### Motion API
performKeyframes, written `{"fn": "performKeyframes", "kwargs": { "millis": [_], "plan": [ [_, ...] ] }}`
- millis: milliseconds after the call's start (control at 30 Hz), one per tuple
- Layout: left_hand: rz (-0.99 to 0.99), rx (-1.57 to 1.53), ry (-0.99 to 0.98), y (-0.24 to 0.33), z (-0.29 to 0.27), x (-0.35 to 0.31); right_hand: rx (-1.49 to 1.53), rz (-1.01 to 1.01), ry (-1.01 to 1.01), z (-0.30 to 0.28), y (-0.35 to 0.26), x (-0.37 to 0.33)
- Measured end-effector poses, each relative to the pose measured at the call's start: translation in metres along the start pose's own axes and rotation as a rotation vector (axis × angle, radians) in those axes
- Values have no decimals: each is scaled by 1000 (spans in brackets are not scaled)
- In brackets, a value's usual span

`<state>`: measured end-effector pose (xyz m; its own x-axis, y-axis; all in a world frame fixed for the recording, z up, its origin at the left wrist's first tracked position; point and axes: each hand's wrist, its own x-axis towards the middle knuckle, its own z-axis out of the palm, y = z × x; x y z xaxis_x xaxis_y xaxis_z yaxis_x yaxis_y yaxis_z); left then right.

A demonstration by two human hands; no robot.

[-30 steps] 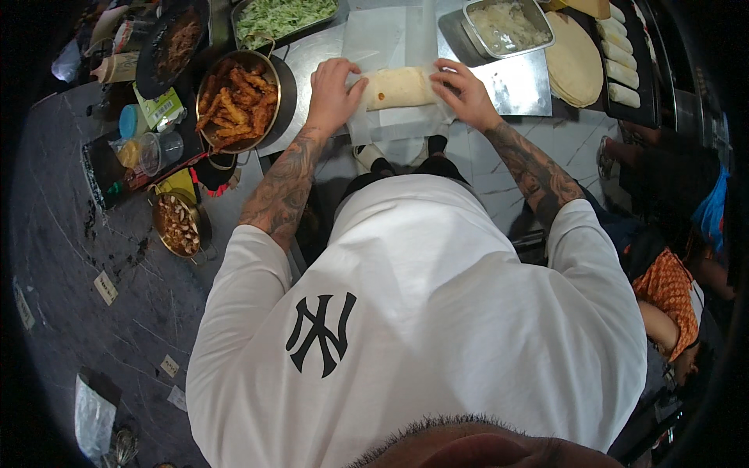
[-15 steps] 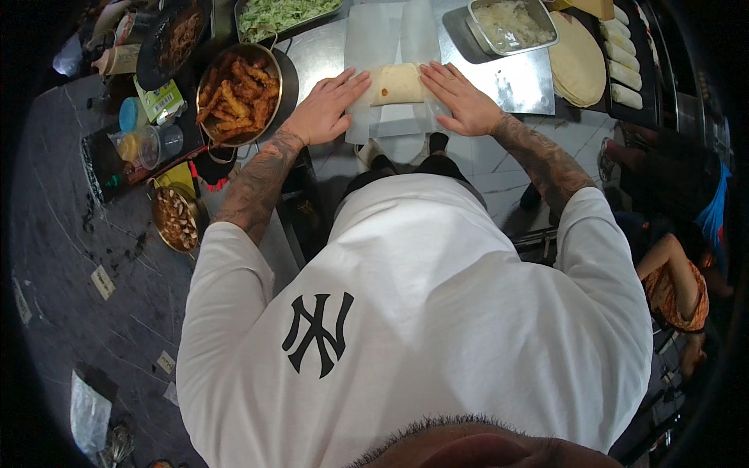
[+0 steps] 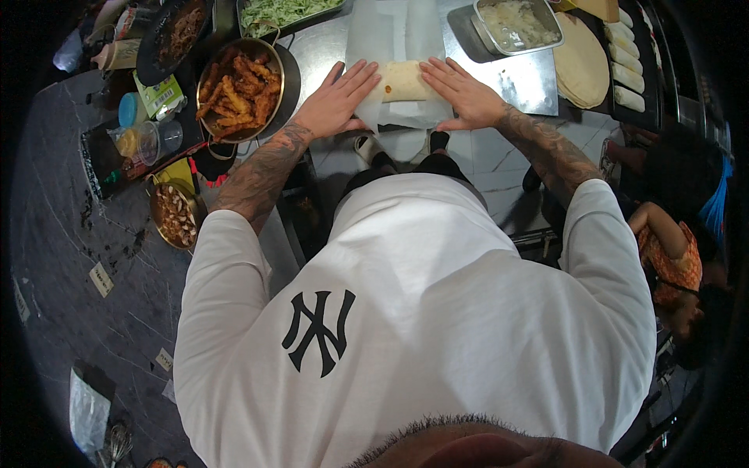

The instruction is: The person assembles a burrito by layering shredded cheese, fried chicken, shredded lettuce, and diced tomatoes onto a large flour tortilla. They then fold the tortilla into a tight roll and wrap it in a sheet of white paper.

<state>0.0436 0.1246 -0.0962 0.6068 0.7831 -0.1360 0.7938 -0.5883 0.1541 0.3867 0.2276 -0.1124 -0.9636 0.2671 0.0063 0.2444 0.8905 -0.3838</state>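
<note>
A rolled tortilla wrap [image 3: 406, 83] with a small brown spot lies crosswise on sheets of white wrapping paper [image 3: 377, 35], near the counter's front edge. My left hand [image 3: 341, 95] rests at the wrap's left end, palm down and fingers stretched out. A piece of paper is turned up beside those fingertips. At the right end lies my right hand [image 3: 462, 93], also flat, its fingertips close to or touching the wrap. Both hands are open. The thumbs point inward along the paper's near edge, and what is under the palms is hidden.
Left stand a pan of fried strips [image 3: 243, 93], a pan of chopped pieces [image 3: 175, 216] and a tray of shredded greens [image 3: 285, 14]. Right are a metal tub [image 3: 519, 27], stacked tortillas [image 3: 581, 62] and a dark tray of rolled wraps [image 3: 630, 117]. Another person [image 3: 671, 253] is at the far right.
My left hand has shifted slightly inward, and the paper at the wrap's left end is now turned up. The near paper flap sits closer to the wrap. My right hand has barely moved.
</note>
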Motion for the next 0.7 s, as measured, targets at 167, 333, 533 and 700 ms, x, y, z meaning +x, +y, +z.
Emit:
{"fn": "performKeyframes", "kwargs": {
  "millis": [167,333,533,700],
  "plan": [
    [8,-191,64,1,3,1,19,11,8,3,-1,6],
    [-31,-175,40,7,0,5,19,-3,-4,4,2,4],
    [-5,-129,69,4,2,5,-38,-12,54,14,7,5],
    [-10,-121,198,5,9,7,-98,31,97,15,4,6]
  ]
}}
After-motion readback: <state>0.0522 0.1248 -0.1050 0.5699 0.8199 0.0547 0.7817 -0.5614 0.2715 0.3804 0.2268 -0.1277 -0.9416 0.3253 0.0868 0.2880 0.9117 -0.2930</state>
